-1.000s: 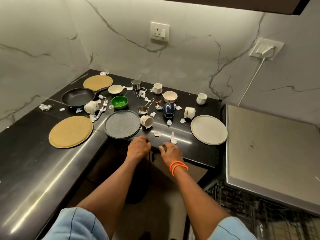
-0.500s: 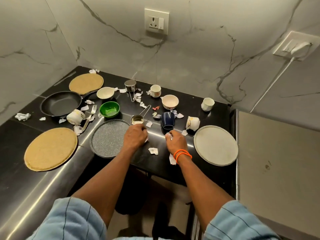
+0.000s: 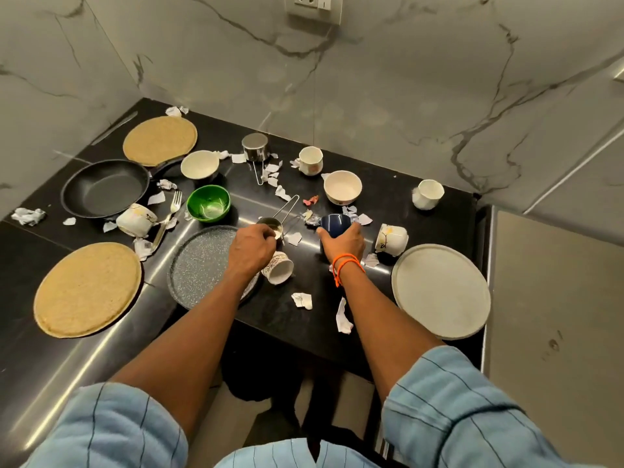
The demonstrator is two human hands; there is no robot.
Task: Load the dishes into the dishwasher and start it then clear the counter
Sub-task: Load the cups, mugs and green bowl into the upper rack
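Measuring-cup [image 3: 270, 228] handle up-right, toward wall

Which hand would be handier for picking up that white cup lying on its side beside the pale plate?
Probably the right hand. The tipped cup lies just to its right, beside the pale plate. It grips the dark blue cup, though, so that goes first. The left hand sits farther away, at the small steel cup.

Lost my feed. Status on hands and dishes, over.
Left hand grips small steel measuring cup. Right hand grips dark blue mug. Torn paper scraps litter black counter.
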